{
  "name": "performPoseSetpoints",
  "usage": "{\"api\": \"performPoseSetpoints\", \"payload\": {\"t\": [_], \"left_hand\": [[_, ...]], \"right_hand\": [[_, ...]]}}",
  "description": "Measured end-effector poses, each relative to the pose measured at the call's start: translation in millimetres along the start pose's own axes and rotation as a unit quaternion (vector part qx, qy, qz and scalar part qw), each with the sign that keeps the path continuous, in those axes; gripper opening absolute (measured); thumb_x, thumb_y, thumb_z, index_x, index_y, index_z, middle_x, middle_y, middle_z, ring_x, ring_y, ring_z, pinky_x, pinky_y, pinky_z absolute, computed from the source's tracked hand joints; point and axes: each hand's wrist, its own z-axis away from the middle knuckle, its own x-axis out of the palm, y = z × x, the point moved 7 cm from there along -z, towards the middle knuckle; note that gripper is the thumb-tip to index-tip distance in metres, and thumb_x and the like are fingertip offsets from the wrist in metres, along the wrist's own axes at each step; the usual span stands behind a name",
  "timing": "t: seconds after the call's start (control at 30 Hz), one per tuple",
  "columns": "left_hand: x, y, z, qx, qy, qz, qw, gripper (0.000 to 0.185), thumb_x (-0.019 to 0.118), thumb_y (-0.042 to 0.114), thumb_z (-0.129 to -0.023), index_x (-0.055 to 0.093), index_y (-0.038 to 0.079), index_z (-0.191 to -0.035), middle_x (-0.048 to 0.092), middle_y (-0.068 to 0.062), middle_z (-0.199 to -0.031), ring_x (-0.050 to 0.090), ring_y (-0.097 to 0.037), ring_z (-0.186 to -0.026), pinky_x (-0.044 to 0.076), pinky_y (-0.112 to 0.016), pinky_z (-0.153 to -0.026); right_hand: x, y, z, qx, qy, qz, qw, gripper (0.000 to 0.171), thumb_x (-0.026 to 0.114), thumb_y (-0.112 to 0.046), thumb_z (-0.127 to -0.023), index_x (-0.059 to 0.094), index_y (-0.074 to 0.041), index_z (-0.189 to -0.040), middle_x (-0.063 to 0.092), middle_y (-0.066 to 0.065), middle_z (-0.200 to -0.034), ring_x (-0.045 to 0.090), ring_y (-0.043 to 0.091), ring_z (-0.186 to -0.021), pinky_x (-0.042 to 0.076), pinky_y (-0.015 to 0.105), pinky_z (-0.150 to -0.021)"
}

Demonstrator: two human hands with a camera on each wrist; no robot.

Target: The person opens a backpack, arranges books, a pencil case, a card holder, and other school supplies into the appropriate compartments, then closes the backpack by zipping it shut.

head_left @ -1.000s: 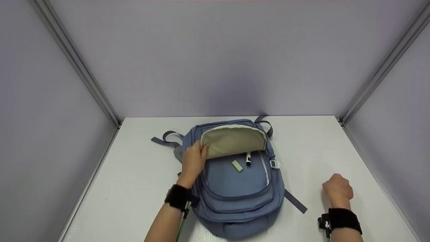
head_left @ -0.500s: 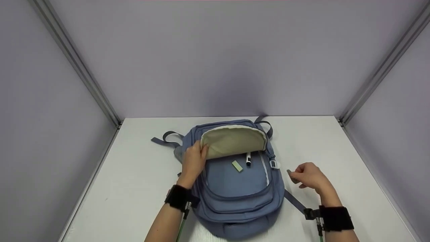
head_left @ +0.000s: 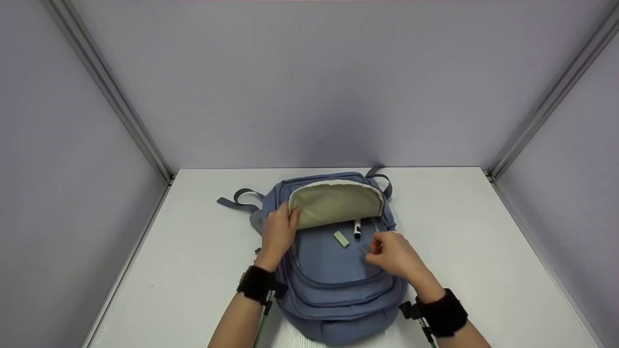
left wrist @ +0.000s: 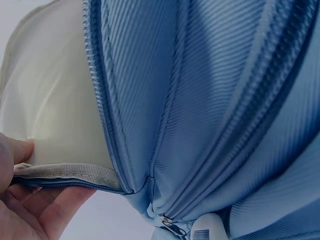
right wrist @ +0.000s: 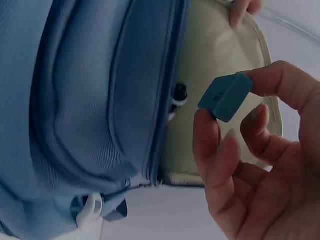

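A blue backpack (head_left: 338, 302) lies on the white table, its front pocket flap (head_left: 338, 203) folded back to show a cream lining. My left hand (head_left: 279, 229) grips the flap's left edge; in the left wrist view, thumb and fingers pinch its zippered hem (left wrist: 70, 172). Over the pocket's right side, my right hand (head_left: 394, 253) pinches a small teal block (right wrist: 227, 97) between thumb and fingertips. A pale green block (head_left: 341, 239) lies on the blue pocket panel (head_left: 329, 263). Next to it, a black-capped white marker (head_left: 357, 229) sticks out partly from under the flap.
Dark straps (head_left: 237, 203) spread from the backpack's upper left, and another loop (head_left: 384, 181) stands at its upper right. A white buckle (right wrist: 91, 210) hangs at the bag's side. Grey walls (head_left: 309, 87) enclose the table (head_left: 203, 270) at the back and sides.
My right hand has come from the table's right side, leftward over the open pocket, with the teal block in its fingers. My left hand keeps its grip on the flap.
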Motion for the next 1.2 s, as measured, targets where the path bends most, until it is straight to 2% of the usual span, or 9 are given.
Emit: {"api": "performPoseSetpoints", "payload": {"t": [0.17, 0.33, 0.43, 0.5, 0.63, 0.83, 0.97, 1.1, 1.2], "left_hand": [[1.3, -0.1, 0.2, 0.001, 0.002, 0.0, 1.0, 0.025, 0.064, 0.023, -0.096, 0.056, 0.006, -0.08, 0.053, -0.006, -0.059, 0.054, -0.027, -0.054, 0.045, -0.048, -0.052], [0.7, 0.0, 0.1, -0.004, 0.0, -0.001, 1.0, 0.025, 0.064, 0.023, -0.096, 0.056, 0.006, -0.08, 0.054, -0.007, -0.06, 0.055, -0.028, -0.055, 0.045, -0.049, -0.053], [0.4, 0.2, 0.1, -0.004, -0.002, 0.002, 1.0, 0.025, 0.064, 0.023, -0.096, 0.055, 0.006, -0.08, 0.053, -0.006, -0.059, 0.054, -0.028, -0.055, 0.045, -0.048, -0.052], [0.8, -0.2, 0.0, -0.004, -0.003, 0.002, 1.0, 0.026, 0.064, 0.023, -0.096, 0.055, 0.007, -0.079, 0.052, -0.005, -0.059, 0.054, -0.027, -0.055, 0.045, -0.048, -0.052], [1.4, -0.2, -0.3, -0.002, -0.005, 0.004, 1.0, 0.025, 0.063, 0.023, -0.097, 0.056, 0.006, -0.08, 0.052, -0.004, -0.059, 0.056, -0.025, -0.055, 0.046, -0.046, -0.052], [1.3, -0.8, -0.6, -0.004, -0.005, 0.006, 1.0, 0.024, 0.063, 0.023, -0.097, 0.057, 0.006, -0.082, 0.053, -0.003, -0.06, 0.057, -0.024, -0.056, 0.046, -0.045, -0.052], [1.1, -1.6, -0.6, -0.007, -0.006, 0.005, 0.9999, 0.025, 0.063, 0.023, -0.097, 0.055, 0.007, -0.079, 0.05, -0.003, -0.058, 0.054, -0.025, -0.055, 0.045, -0.046, -0.052], [1.4, -2.7, -0.4, -0.005, -0.007, 0.007, 0.9999, 0.026, 0.063, 0.022, -0.097, 0.054, 0.007, -0.079, 0.049, -0.002, -0.057, 0.052, -0.024, -0.055, 0.044, -0.046, -0.051], [1.3, -3.7, 0.1, -0.005, -0.007, 0.01, 0.9999, 0.025, 0.064, 0.022, -0.097, 0.054, 0.007, -0.078, 0.047, 0.0, -0.057, 0.05, -0.022, -0.055, 0.043, -0.044, -0.051]], "right_hand": [[24.9, -26.8, -5.8, -0.086, 0.009, 0.071, 0.994, 0.02, 0.074, -0.013, -0.076, 0.055, -0.02, -0.075, 0.054, -0.01, -0.072, 0.053, 0.007, -0.063, 0.042, 0.03, -0.057], [41.1, -43.7, -12.0, -0.153, 0.058, 0.121, 0.979, 0.02, 0.076, -0.015, -0.074, 0.056, -0.02, -0.073, 0.051, -0.01, -0.074, 0.05, 0.008, -0.062, 0.041, 0.029, -0.054], [46.1, -48.6, -16.3, -0.183, 0.099, 0.109, 0.972, 0.022, 0.077, -0.011, -0.073, 0.056, -0.018, -0.071, 0.05, -0.009, -0.073, 0.05, 0.009, -0.062, 0.042, 0.029, -0.054], [48.7, -50.8, -19.1, -0.208, 0.123, 0.087, 0.966, 0.021, 0.077, -0.006, -0.074, 0.058, -0.015, -0.072, 0.055, -0.005, -0.076, 0.054, 0.011, -0.066, 0.046, 0.03, -0.058], [54.5, -52.1, -22.8, -0.248, 0.142, 0.058, 0.957, 0.012, 0.078, 0.001, -0.076, 0.068, -0.004, -0.078, 0.066, 0.008, -0.091, 0.066, 0.021, -0.081, 0.054, 0.033, -0.07], [61.3, -49.6, -21.4, -0.271, 0.112, 0.105, 0.95, 0.005, 0.078, 0.001, -0.078, 0.075, -0.002, -0.082, 0.068, 0.015, -0.106, 0.065, 0.03, -0.098, 0.052, 0.039, -0.084], [54.7, -48.1, -18.9, -0.265, 0.109, 0.104, 0.953, 0.011, 0.078, -0.001, -0.079, 0.075, -0.002, -0.089, 0.068, 0.014, -0.11, 0.063, 0.03, -0.102, 0.051, 0.04, -0.087], [36.3, -48.2, -14.5, -0.254, 0.155, 0.09, 0.95, 0.02, 0.079, -0.003, -0.078, 0.073, -0.003, -0.097, 0.067, 0.011, -0.112, 0.063, 0.027, -0.102, 0.051, 0.039, -0.084], [15.9, -50.4, -10.3, -0.255, 0.212, 0.075, 0.94, 0.021, 0.08, -0.003, -0.079, 0.072, -0.005, -0.098, 0.066, 0.01, -0.11, 0.063, 0.025, -0.1, 0.052, 0.036, -0.08]]}}
